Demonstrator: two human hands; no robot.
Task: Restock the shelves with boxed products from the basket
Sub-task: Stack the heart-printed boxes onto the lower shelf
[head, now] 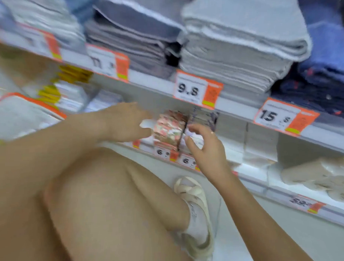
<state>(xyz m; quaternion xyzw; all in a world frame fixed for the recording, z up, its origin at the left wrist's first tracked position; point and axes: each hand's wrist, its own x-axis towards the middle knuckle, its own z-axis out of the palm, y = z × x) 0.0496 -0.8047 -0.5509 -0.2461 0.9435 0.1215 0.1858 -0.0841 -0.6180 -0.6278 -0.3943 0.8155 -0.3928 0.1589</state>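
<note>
Head view, blurred by motion. Crouched at a low shelf (pixel 234 163), knee and sandal (pixel 193 200) in the foreground. Left hand (pixel 128 122) reaching in from the left, fingers laid against the side of a floral box (pixel 168 129) standing at the shelf front; whether pressing flat or curled behind, cannot tell through the blur. Right hand (pixel 206 146) just beside the box's right edge, fingers and thumb loosely curved and apart, clamped on nothing clearly visible. Grey box (pixel 203 117) directly behind and right of the floral one, touching or nearly so. Price tags (pixel 185 161) along the shelf lip below. Towels (pixel 238 48) stacked on the shelf above.

Progress, as a judgement: at least these boxes already on the shelf, the floral one apparently being squared into its row. Basket not in view, so stock remaining impossible to tell.
</note>
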